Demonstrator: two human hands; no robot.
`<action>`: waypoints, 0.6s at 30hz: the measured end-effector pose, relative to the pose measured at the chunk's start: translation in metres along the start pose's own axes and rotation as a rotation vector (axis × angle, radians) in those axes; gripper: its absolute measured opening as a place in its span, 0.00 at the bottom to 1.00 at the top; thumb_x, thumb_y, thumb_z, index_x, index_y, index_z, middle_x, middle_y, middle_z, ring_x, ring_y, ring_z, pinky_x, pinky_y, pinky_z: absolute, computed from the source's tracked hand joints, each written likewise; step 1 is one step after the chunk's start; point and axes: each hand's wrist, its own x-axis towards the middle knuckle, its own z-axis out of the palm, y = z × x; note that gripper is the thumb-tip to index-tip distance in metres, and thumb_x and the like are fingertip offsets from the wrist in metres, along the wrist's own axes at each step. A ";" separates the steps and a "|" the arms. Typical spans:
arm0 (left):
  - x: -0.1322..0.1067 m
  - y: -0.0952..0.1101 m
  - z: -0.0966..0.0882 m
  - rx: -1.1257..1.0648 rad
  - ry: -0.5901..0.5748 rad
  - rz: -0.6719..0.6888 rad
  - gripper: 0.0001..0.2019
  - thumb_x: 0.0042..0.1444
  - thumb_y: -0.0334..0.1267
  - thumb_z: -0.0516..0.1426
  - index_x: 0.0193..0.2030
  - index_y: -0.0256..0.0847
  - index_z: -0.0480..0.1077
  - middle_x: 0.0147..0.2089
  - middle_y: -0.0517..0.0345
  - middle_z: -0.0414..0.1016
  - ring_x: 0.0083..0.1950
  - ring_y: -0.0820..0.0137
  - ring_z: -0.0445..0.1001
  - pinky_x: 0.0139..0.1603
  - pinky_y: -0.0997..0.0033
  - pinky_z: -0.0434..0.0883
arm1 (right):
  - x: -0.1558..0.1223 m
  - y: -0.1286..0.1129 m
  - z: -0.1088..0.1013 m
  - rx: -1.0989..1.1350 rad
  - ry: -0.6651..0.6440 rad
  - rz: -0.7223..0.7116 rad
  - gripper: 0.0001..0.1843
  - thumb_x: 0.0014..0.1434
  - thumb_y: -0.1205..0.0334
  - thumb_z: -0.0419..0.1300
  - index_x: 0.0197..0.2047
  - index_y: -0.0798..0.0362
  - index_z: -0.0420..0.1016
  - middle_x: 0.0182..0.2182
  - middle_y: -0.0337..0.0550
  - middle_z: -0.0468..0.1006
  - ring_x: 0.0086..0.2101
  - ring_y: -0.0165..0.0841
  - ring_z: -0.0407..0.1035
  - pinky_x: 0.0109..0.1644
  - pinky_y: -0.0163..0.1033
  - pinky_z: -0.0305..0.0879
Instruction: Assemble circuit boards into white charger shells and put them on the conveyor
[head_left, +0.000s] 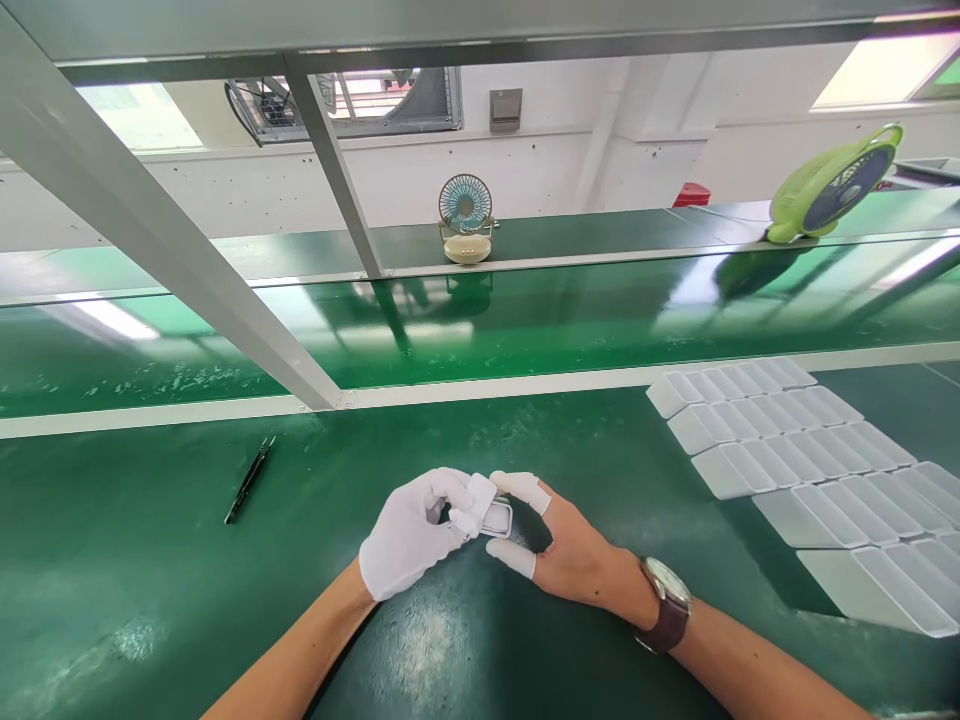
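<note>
My left hand (416, 530), in a white glove, is closed on a small white rectangular part with a silver-edged frame (497, 518) at its right end. The part's exact kind cannot be made out. Opposite it, my right hand (566, 545) wears white finger cots on the thumb and index finger. Those two fingers are apart, one above and one below the frame's right end; whether they touch it is hard to tell. A watch with a dark strap (666, 605) is on the right wrist. Both hands are just above the green table (315, 600).
Black tweezers (250, 480) lie to the left. Rows of translucent white trays (817, 470) cover the right side. Behind a pale rail, a slanted post (187, 215) crosses the left. On the far ledge stand a small fan (466, 215) and a green fan (836, 185).
</note>
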 end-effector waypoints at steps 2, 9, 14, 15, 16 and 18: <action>0.000 -0.001 -0.001 -0.006 -0.020 0.010 0.10 0.53 0.33 0.69 0.36 0.41 0.70 0.39 0.56 0.74 0.38 0.69 0.75 0.36 0.68 0.72 | 0.000 -0.001 0.000 0.002 0.006 0.006 0.38 0.62 0.60 0.66 0.71 0.44 0.56 0.60 0.50 0.72 0.58 0.43 0.70 0.63 0.53 0.70; 0.001 0.001 0.001 -0.062 -0.001 -0.019 0.10 0.54 0.32 0.68 0.35 0.41 0.70 0.39 0.59 0.71 0.36 0.73 0.71 0.34 0.71 0.68 | 0.002 -0.006 -0.002 0.041 0.075 -0.060 0.38 0.63 0.64 0.65 0.71 0.45 0.54 0.52 0.47 0.76 0.52 0.39 0.73 0.59 0.52 0.72; 0.003 0.005 0.003 -0.053 -0.013 -0.027 0.10 0.54 0.31 0.67 0.34 0.41 0.69 0.39 0.58 0.72 0.38 0.72 0.71 0.35 0.71 0.68 | 0.005 -0.004 -0.002 -0.003 0.129 -0.165 0.35 0.64 0.65 0.64 0.70 0.45 0.56 0.48 0.46 0.78 0.48 0.39 0.72 0.54 0.51 0.74; 0.003 0.006 0.004 -0.036 -0.010 -0.019 0.10 0.53 0.31 0.68 0.34 0.41 0.69 0.40 0.58 0.72 0.37 0.72 0.71 0.34 0.71 0.68 | 0.006 -0.004 -0.002 -0.011 0.139 -0.183 0.35 0.64 0.66 0.64 0.70 0.45 0.56 0.47 0.46 0.78 0.47 0.39 0.73 0.53 0.51 0.74; 0.003 0.006 0.004 -0.024 -0.005 -0.012 0.11 0.53 0.31 0.68 0.35 0.41 0.69 0.39 0.58 0.72 0.36 0.72 0.71 0.34 0.71 0.68 | 0.007 -0.004 -0.002 -0.016 0.147 -0.195 0.34 0.65 0.66 0.64 0.70 0.45 0.56 0.46 0.45 0.78 0.47 0.39 0.73 0.53 0.50 0.74; 0.005 0.006 0.005 -0.006 0.006 -0.001 0.12 0.52 0.32 0.69 0.35 0.41 0.69 0.39 0.59 0.72 0.36 0.73 0.71 0.35 0.71 0.68 | 0.009 -0.005 -0.002 -0.021 0.152 -0.195 0.33 0.65 0.66 0.63 0.69 0.44 0.57 0.45 0.45 0.79 0.46 0.39 0.73 0.52 0.50 0.75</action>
